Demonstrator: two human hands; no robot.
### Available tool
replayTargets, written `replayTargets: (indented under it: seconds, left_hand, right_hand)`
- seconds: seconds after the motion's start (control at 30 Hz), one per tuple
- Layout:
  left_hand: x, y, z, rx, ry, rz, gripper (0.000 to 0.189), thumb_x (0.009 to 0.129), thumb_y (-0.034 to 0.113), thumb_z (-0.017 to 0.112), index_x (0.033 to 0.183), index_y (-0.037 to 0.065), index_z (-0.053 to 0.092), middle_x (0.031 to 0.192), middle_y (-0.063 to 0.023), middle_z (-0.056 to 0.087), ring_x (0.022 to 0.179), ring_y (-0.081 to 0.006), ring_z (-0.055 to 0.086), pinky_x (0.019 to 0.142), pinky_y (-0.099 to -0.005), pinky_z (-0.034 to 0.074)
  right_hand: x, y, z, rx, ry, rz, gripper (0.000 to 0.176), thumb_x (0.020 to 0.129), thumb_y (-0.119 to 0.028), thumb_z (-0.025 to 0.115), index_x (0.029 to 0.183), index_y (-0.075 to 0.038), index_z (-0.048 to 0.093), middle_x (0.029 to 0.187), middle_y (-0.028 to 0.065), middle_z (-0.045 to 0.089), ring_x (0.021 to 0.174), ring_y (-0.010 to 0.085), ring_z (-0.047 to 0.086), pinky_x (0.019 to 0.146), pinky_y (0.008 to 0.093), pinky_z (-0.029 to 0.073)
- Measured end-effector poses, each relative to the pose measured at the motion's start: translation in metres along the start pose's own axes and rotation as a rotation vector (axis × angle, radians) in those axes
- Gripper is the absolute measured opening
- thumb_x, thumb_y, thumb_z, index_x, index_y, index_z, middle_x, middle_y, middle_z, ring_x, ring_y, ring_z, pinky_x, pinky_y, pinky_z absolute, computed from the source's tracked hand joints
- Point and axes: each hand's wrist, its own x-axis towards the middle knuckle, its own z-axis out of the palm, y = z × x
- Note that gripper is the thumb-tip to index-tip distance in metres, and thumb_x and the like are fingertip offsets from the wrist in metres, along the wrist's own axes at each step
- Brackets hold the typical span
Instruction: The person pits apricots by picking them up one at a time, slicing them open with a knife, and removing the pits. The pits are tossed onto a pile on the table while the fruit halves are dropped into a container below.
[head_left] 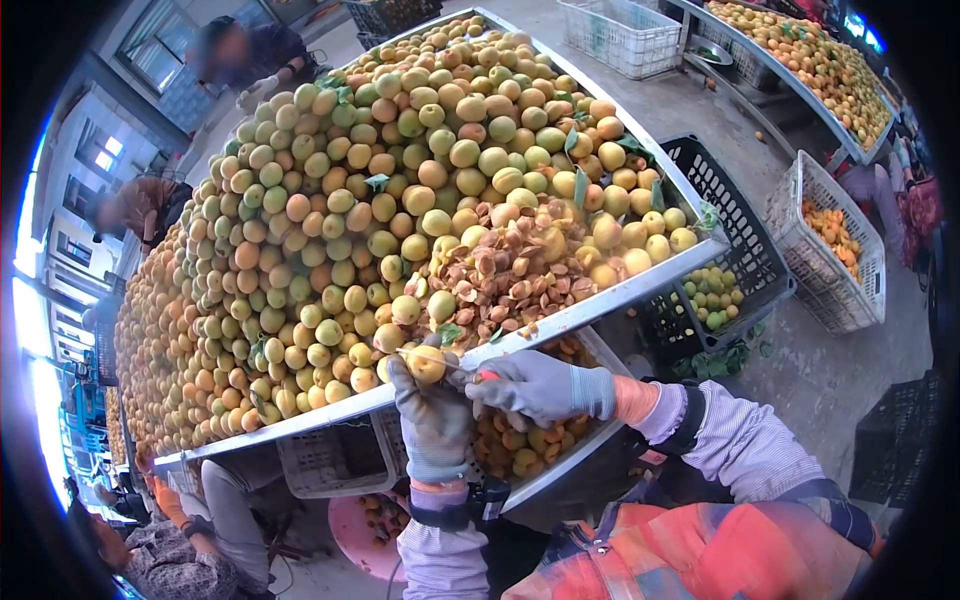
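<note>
My left hand (432, 412), in a grey glove, grips a yellow apricot (427, 362) at the near edge of the big metal table (600, 308). My right hand (535, 388), also gloved, holds a small knife (486, 375) with a red handle; its thin blade lies across the apricot. Just behind them lies a heap of brown apricot pits (500, 280) amid the large pile of yellow-green apricots (400, 170).
A tray of cut apricots (520, 445) sits under the table edge. A black crate (735, 250) holding green apricots, white crates (835, 240) and a second fruit table (800, 50) stand to the right. Other people work at the far left and below left.
</note>
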Motion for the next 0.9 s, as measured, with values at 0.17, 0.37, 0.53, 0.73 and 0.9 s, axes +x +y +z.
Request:
replayTargets:
  seconds: [0.17,0.37,0.53,0.73,0.9]
  left_hand:
    - [0.001,-0.001,-0.002,0.018,-0.032,-0.020,0.054,0.092,0.050,0.040,0.111,0.001,0.054,0.082,-0.0060,0.060,0.075,-0.0157,0.055,0.071,-0.0284,0.046]
    - [0.000,-0.004,0.002,0.013,0.076,0.002,0.060,0.090,0.051,0.044,0.113,-0.003,0.050,0.078,-0.0093,0.059,0.066,-0.0171,0.054,0.062,-0.0297,0.047]
    - [0.001,-0.006,0.001,0.018,0.101,0.013,0.062,0.091,0.052,0.043,0.116,-0.004,0.048,0.078,-0.0099,0.058,0.065,-0.0182,0.054,0.060,-0.0303,0.047]
    - [-0.006,-0.004,0.012,0.039,-0.029,0.017,0.057,0.093,0.047,0.040,0.119,-0.003,0.046,0.084,-0.0109,0.060,0.069,-0.0197,0.057,0.062,-0.0312,0.049]
    - [-0.008,-0.005,0.015,-0.013,-0.066,0.007,0.053,0.094,0.044,0.040,0.120,-0.003,0.045,0.089,-0.0114,0.059,0.074,-0.0204,0.058,0.068,-0.0332,0.049]
  right_hand:
    - [0.000,0.003,0.004,-0.055,-0.014,-0.003,0.046,0.088,-0.051,0.051,0.081,-0.006,0.054,0.054,-0.0004,0.046,0.041,0.0071,0.043,0.037,0.0214,0.035]
    - [0.000,0.003,0.004,-0.051,-0.015,-0.006,0.045,0.088,-0.050,0.050,0.081,-0.006,0.054,0.053,-0.0001,0.046,0.042,0.0076,0.044,0.038,0.0213,0.035]
    - [-0.002,0.000,0.004,-0.039,0.007,0.039,0.044,0.089,-0.049,0.050,0.081,-0.005,0.052,0.054,0.0007,0.047,0.043,0.0083,0.046,0.038,0.0215,0.036]
    - [0.002,0.007,0.003,-0.021,0.018,0.017,0.043,0.089,-0.048,0.051,0.082,-0.005,0.050,0.056,0.0003,0.048,0.044,0.0080,0.047,0.038,0.0213,0.037]
    - [-0.003,-0.001,0.001,0.009,0.003,-0.047,0.040,0.090,-0.045,0.050,0.083,-0.006,0.049,0.057,-0.0002,0.048,0.043,0.0078,0.047,0.038,0.0219,0.036]
